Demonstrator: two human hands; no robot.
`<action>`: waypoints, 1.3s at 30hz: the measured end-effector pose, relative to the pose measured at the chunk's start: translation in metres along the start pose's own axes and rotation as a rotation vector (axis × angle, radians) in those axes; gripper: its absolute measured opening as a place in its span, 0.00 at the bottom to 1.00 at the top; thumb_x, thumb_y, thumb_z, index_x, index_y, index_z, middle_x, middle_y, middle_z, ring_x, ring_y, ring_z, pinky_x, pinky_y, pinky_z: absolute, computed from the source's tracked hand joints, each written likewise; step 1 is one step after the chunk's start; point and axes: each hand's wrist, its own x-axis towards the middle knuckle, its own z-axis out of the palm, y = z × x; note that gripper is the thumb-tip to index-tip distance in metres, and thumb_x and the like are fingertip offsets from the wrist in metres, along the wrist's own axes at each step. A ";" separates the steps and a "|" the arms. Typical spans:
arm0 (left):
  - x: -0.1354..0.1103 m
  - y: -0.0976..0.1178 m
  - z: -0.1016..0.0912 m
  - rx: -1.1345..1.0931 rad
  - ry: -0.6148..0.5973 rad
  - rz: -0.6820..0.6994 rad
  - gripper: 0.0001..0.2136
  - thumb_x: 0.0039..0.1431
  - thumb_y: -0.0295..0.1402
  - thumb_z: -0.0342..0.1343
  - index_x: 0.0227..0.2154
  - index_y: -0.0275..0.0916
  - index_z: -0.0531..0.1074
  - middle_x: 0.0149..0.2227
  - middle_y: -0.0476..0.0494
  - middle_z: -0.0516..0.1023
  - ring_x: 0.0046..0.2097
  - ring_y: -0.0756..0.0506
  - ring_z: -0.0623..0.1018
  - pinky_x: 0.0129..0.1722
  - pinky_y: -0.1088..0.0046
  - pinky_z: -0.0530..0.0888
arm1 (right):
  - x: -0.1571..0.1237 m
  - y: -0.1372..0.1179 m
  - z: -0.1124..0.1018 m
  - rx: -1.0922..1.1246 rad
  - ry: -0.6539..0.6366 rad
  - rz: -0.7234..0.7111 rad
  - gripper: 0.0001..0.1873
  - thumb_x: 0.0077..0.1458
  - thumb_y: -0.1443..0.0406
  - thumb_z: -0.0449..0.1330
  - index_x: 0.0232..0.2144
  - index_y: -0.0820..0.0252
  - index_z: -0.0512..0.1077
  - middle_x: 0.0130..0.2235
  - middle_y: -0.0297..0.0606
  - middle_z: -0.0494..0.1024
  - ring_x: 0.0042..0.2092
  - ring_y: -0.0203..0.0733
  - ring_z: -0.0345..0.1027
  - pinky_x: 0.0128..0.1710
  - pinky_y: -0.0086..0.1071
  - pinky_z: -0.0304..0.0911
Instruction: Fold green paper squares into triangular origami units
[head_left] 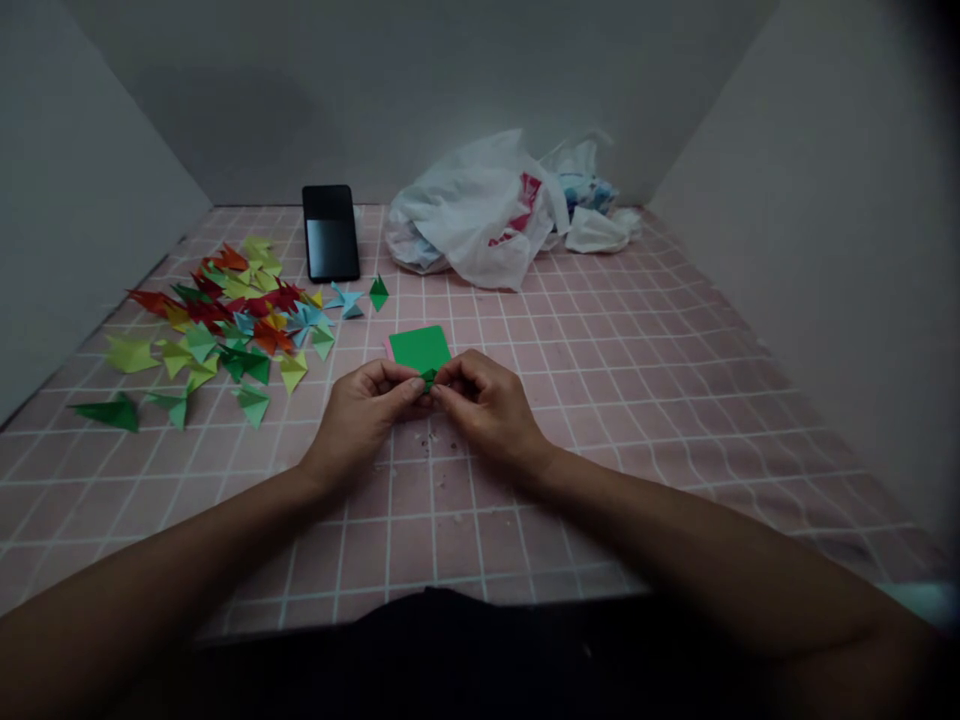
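Between my fingertips is a small folded piece of green paper (429,378), mostly covered by the fingers. My left hand (376,395) pinches it from the left with thumb and forefinger. From the right, my right hand (486,402) grips the same piece, its fingers curled. Just beyond the hands lies a stack of square paper sheets (420,347), green on top with a pink edge showing at the left. A little farther off sits a small green folded paper diamond (379,292).
Many folded paper cranes (240,310) in red, yellow, green and blue spread over the left side. Behind them a black phone (331,235) leans upright. White plastic bags (480,210) lie by the back wall. Tiny scraps dot the pink checked tablecloth (637,370).
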 end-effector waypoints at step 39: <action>-0.005 0.001 0.003 0.075 -0.062 -0.028 0.12 0.45 0.33 0.71 0.27 0.36 0.73 0.27 0.49 0.80 0.28 0.50 0.79 0.36 0.71 0.79 | -0.003 0.001 0.006 0.652 -0.073 0.352 0.13 0.52 0.67 0.61 0.39 0.53 0.63 0.23 0.20 0.64 0.21 0.31 0.60 0.23 0.27 0.55</action>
